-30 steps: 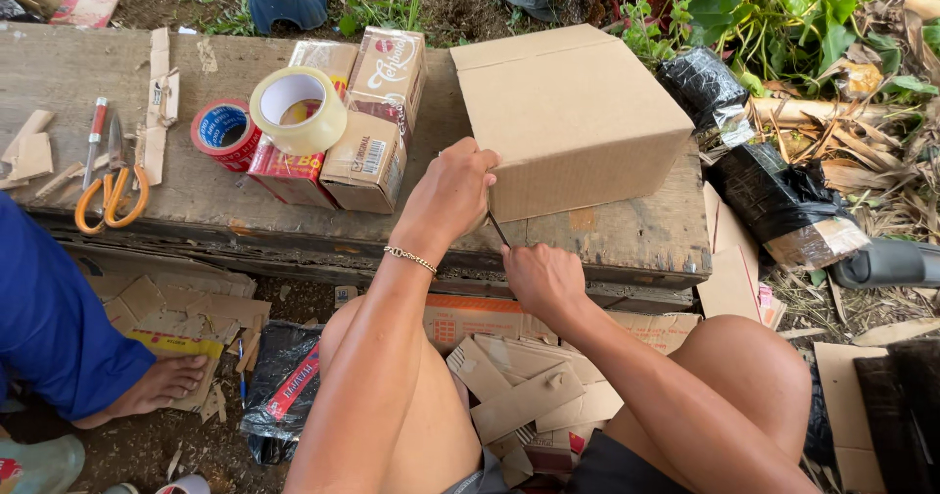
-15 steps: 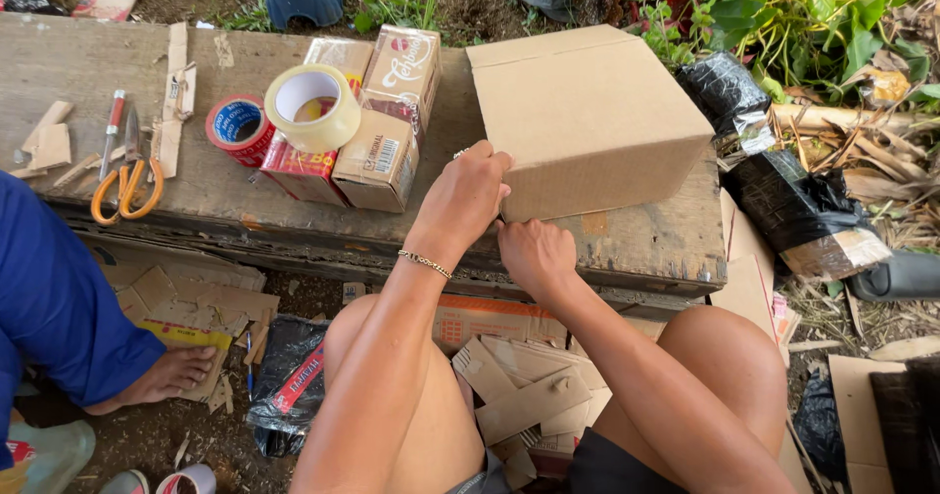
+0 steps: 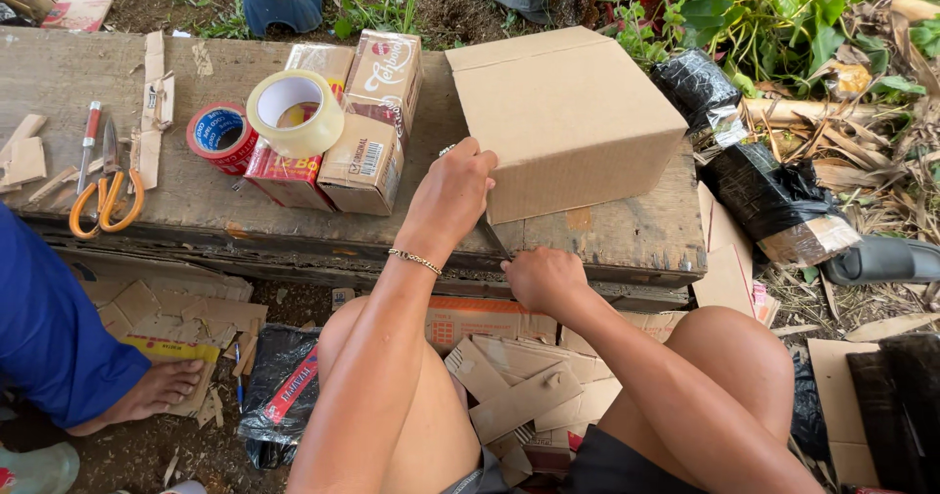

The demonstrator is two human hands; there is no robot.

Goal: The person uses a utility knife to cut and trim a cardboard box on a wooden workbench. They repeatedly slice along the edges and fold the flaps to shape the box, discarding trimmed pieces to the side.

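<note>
Soft, even daylight falls from above, without glare. Shadows are faint, darkest beneath the table (image 3: pixel 294 249). Focus is sharp; edges bend slightly.

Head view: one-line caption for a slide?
Left hand steadies a cardboard box while right hand holds a blade against it.
</note>
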